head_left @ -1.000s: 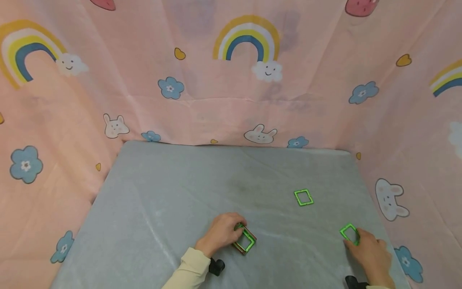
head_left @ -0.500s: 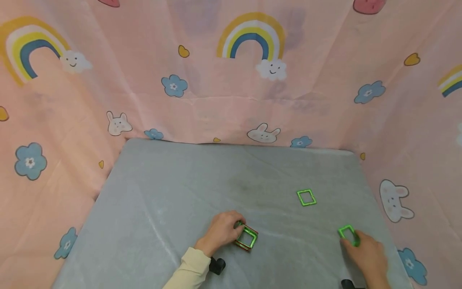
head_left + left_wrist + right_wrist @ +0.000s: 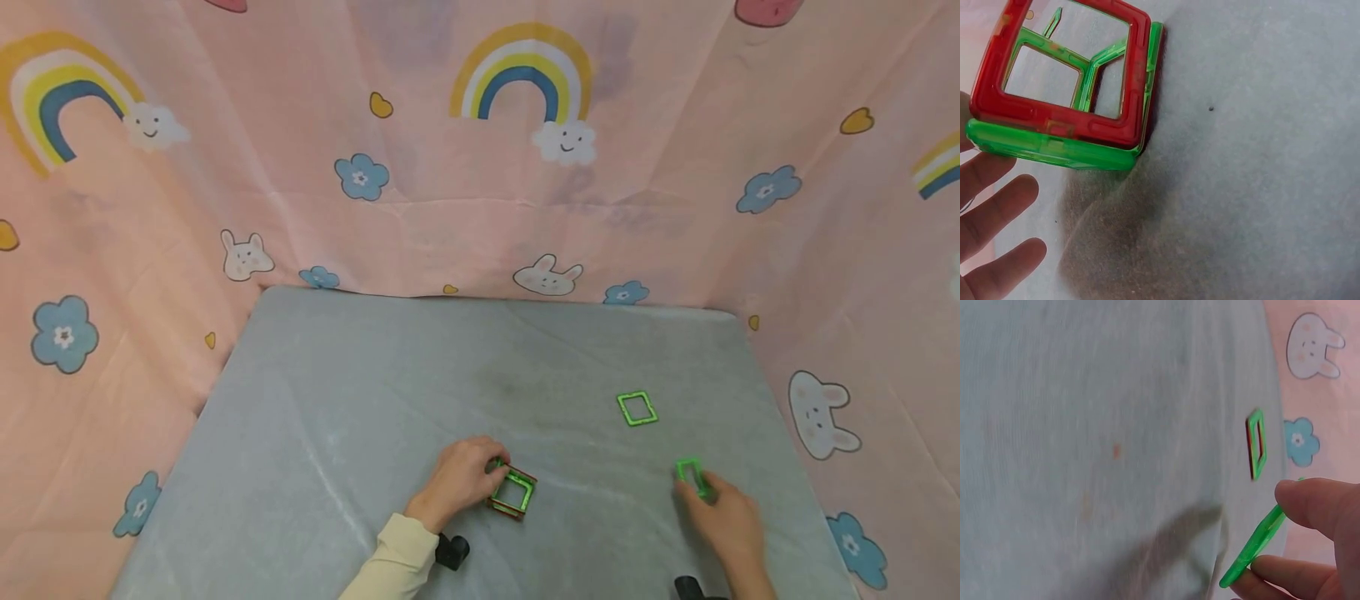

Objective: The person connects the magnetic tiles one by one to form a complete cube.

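Near the front middle of the table, my left hand [image 3: 461, 477] grips the far left corner of a small box of magnetic tiles. In the left wrist view a red square magnetic tile [image 3: 1066, 128] forms one face, joined to green square tiles [image 3: 1054, 152] around it. Several fingers there are spread below the box; the thumb is out of sight. Over on the right, my right hand [image 3: 726, 521] pinches a green square magnetic tile [image 3: 1254, 547] between thumb and fingers, tilted and raised off the cloth. Another green square tile [image 3: 623, 412] lies flat farther back.
A grey cloth [image 3: 360, 375] covers the table. Behind and beside it hangs a pink printed curtain [image 3: 420, 242] with rainbows, rabbits and flowers. Black wrist mounts [image 3: 452, 552] sit at both wrists.
My right hand has moved left with its green tile, towards the tile box. The left hand stays at the box, which turned slightly early on. The lying tile keeps its place.
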`<action>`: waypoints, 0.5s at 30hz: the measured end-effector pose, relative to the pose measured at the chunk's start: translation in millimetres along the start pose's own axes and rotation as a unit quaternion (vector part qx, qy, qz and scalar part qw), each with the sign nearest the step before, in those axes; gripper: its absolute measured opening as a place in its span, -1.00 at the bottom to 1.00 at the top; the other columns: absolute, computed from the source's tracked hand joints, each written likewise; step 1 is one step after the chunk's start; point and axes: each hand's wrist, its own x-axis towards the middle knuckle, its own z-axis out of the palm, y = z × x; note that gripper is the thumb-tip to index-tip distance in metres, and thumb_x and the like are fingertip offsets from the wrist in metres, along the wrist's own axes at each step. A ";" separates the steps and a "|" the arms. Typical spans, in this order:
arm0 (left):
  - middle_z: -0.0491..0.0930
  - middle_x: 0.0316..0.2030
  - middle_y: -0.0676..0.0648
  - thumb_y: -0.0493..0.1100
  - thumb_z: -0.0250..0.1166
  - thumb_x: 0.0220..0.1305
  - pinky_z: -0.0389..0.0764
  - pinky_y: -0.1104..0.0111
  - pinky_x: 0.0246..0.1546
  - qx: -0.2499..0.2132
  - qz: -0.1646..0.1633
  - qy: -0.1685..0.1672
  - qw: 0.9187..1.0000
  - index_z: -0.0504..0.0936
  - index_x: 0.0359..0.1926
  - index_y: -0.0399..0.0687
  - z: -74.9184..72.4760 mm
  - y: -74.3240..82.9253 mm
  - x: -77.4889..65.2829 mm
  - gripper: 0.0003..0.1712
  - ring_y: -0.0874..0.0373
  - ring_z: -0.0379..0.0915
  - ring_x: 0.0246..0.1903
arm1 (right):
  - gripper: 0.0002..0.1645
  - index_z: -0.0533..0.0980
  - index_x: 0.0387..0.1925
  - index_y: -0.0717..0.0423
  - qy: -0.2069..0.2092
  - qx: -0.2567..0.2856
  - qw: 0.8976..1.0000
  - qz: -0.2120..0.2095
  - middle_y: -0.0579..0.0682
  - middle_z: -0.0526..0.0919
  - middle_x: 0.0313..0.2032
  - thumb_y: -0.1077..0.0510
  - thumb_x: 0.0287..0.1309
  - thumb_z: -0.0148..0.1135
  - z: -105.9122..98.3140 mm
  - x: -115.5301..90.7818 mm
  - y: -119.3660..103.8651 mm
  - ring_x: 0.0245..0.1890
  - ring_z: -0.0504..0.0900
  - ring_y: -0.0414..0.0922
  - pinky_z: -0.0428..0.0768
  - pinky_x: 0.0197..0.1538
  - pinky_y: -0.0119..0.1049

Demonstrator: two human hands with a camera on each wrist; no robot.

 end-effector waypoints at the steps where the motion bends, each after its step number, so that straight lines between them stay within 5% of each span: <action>1: 0.67 -0.35 0.14 -0.15 0.37 0.17 0.52 0.44 -0.36 0.000 0.001 0.002 1.000 0.76 -0.34 0.06 0.3 -0.2 0.2 -0.95 0.30 0.54 -0.39 | -0.26 0.34 0.23 0.48 -0.002 0.004 1.000 -0.001 0.51 0.38 0.17 -0.05 0.26 0.17 1.1 -0.7 -1.5 0.18 0.35 0.43 0.30 0.21 0.25; 8: 0.67 -0.36 0.14 -0.19 0.38 0.14 0.51 0.46 -0.39 0.001 0.005 0.016 1.000 0.75 -0.36 0.07 3.1 -1.6 -0.1 -0.94 0.31 0.53 -0.41 | -0.25 0.33 0.24 0.49 -0.021 0.021 0.999 -0.022 0.50 0.39 0.17 -0.07 0.30 0.14 5.0 -7.0 -8.6 0.17 0.37 0.42 0.35 0.17 0.25; 15: 0.66 -0.41 0.13 -0.22 0.42 0.10 0.50 0.45 -0.44 0.017 0.010 0.047 0.999 0.74 -0.37 0.08 4.7 -1.0 -0.9 -0.93 0.31 0.52 -0.46 | -0.26 0.37 0.21 0.48 -0.032 0.032 0.998 -0.037 0.49 0.52 0.03 -0.09 0.29 0.15 11.3 -15.3 -20.8 -0.05 0.54 0.34 0.46 -0.02 0.19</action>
